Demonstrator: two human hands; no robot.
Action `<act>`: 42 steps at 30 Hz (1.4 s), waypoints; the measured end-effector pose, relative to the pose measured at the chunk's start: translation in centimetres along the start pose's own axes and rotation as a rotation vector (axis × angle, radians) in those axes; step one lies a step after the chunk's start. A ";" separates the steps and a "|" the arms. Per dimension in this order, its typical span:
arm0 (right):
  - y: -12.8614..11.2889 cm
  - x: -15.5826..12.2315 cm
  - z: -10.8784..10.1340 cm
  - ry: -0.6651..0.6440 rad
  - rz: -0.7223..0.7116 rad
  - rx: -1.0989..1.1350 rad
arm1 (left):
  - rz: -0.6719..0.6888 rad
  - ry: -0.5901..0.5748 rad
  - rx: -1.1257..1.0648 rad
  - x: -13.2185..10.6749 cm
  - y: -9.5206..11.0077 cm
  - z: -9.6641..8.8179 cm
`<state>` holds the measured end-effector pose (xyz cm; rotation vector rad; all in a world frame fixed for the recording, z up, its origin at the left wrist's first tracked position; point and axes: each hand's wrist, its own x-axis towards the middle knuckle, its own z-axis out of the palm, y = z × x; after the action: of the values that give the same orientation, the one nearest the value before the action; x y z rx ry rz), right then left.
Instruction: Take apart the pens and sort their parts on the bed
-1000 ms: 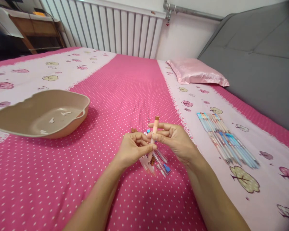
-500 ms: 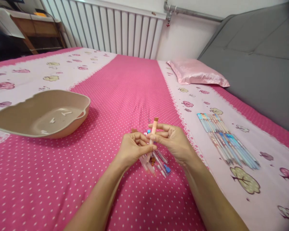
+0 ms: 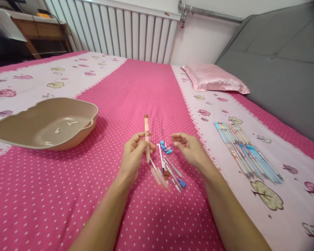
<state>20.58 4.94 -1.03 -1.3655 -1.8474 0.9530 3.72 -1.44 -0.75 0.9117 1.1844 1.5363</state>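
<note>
My left hand (image 3: 133, 155) is closed on a pink pen (image 3: 146, 134) with a brown cap, held upright over the pink dotted bedspread (image 3: 136, 90). My right hand (image 3: 189, 148) hovers just to the right with fingers loosely apart and nothing in it. Between and below the hands lies a small pile of pen parts (image 3: 169, 169): clear barrels, refills and blue and brown caps.
A beige scalloped basin (image 3: 45, 123) with a few white bits inside sits at the left. A row of several blue and patterned pens (image 3: 247, 151) lies on the right. A pink pillow (image 3: 214, 78) and a grey headboard (image 3: 279, 66) lie beyond.
Both hands held the pen together before. Now my right hand has let go and moved right, while my left hand has shifted left and holds the pen higher.
</note>
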 end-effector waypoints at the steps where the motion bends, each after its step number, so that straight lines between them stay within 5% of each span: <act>1: 0.4 0.0 0.2 -0.027 0.015 -0.102 | 0.005 0.007 0.010 0.0 0.0 0.0; 6: 1.6 0.1 1.0 -0.055 0.043 -0.444 | 0.013 0.028 0.034 0.1 -0.2 0.1; 13: 1.4 0.4 1.3 -0.081 0.027 -0.595 | 0.000 0.041 0.076 0.0 0.2 0.4; 42: 0.8 0.4 1.2 -0.029 0.024 -0.438 | -0.042 0.150 0.115 0.0 0.3 0.6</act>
<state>19.89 5.23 -2.37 -1.6339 -2.1510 0.5991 4.21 -1.26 -0.26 0.8525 1.4024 1.5368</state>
